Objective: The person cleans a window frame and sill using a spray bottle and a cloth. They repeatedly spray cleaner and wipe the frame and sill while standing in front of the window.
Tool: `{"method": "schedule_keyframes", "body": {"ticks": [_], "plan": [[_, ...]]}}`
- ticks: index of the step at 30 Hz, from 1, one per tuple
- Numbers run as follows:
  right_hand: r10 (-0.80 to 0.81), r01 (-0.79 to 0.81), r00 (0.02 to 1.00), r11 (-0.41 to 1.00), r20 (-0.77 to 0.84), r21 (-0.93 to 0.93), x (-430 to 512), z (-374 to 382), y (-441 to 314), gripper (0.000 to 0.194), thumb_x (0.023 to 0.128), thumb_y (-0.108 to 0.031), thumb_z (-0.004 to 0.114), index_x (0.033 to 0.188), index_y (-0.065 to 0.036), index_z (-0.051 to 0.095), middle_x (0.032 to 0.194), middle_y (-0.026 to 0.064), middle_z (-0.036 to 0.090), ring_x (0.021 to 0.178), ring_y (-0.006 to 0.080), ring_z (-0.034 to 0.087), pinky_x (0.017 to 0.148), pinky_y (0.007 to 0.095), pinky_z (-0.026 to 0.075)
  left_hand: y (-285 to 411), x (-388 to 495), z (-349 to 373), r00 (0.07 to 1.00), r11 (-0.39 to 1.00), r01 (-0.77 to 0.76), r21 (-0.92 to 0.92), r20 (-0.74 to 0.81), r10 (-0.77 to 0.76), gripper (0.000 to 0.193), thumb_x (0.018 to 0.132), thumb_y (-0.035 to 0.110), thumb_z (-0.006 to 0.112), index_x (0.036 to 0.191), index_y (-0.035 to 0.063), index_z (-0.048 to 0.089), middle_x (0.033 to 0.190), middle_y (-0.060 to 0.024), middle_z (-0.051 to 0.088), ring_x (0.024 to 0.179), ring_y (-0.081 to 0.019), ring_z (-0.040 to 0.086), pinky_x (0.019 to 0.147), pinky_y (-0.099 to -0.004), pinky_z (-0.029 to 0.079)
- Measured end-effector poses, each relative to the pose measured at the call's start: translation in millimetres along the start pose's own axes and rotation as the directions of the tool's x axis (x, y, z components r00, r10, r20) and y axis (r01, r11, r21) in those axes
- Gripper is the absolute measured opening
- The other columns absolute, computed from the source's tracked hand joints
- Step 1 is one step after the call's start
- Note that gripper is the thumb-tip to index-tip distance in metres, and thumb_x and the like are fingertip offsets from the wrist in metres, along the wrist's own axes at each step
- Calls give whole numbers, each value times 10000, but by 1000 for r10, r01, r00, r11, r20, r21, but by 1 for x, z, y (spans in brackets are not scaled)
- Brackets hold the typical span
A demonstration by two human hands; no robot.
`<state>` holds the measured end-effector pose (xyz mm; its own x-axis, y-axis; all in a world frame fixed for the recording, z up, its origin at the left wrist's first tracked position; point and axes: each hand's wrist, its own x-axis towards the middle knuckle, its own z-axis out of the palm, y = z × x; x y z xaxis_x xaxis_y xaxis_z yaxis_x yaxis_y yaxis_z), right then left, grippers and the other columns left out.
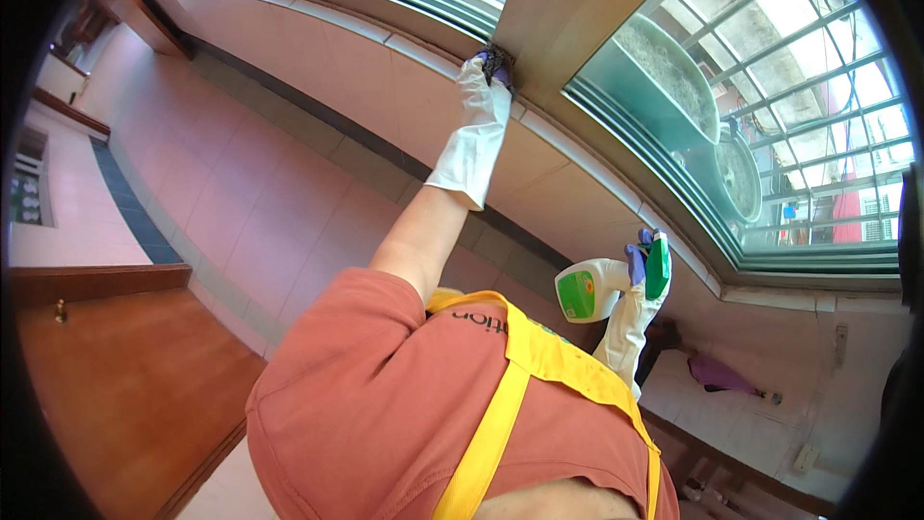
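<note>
My left hand (494, 72), in a rubber glove with a white cuff and purple fingers, is stretched out to the window ledge. It presses a dark scouring pad (497, 60), perhaps steel wool, into the corner where the window track meets the brown post (559, 22). In my right hand (635, 267), gloved the same way, is a spray bottle (588, 290) with a white body, a green label and a green trigger head (657, 267). The bottle is tilted on its side near the wall below the ledge. Part of the right glove is hidden behind the bottle.
Behind the right window glass (650, 130) stand large green tubs (671, 79) and a metal window grille (830, 101). A tiled ledge (599, 180) runs along the wall. To the left lies a tiled floor (238, 159), with a brown wooden door (137, 390). A purple item (722, 374) hangs at right.
</note>
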<state>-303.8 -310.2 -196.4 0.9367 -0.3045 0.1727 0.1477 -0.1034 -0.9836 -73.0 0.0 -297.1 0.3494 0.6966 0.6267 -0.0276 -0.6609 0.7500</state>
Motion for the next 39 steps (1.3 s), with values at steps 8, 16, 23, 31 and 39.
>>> {"method": "schedule_keyframes", "body": {"ticks": [8,16,23,31,39], "plan": [[46,-47,997,999,62,23,1,20,-8,409,898,-126,641,1278,-29,523,1119,137,626,891,178,610,760,290,527,57,21,-32,976,992,-70,-104,196,89,465,688,-20,607,1149,15,554,1158,-231,545,1097,-410,520,962,-423,445],[232,-233,972,967,19,98,-2,33,-15,371,908,-94,614,1259,-10,527,1098,137,614,839,196,605,733,301,536,46,16,-21,983,981,139,-138,142,-119,473,713,0,611,1176,7,515,1096,-184,572,1023,-383,566,918,-399,478],[123,-125,990,992,66,27,-3,34,-9,354,923,-170,613,1245,-34,554,1083,109,632,821,171,606,728,273,524,89,36,-34,982,980,-56,-192,168,90,479,724,3,600,1197,-13,525,1136,-225,576,1057,-399,551,955,-428,447],[197,-201,978,978,66,61,-5,33,-9,368,919,-139,609,1245,7,520,1093,131,623,821,203,611,728,312,542,49,-13,-15,945,959,129,252,262,-196,551,743,118,612,1258,-29,480,1226,-245,535,1127,-389,529,989,-399,436],[142,-144,987,989,72,22,-11,36,-12,367,911,-131,616,1241,0,524,1105,141,622,837,203,608,728,314,540,72,-4,-3,977,998,-59,13,205,55,534,747,96,572,1246,-69,477,1244,-281,516,1137,-423,521,1032,-448,388]]}}
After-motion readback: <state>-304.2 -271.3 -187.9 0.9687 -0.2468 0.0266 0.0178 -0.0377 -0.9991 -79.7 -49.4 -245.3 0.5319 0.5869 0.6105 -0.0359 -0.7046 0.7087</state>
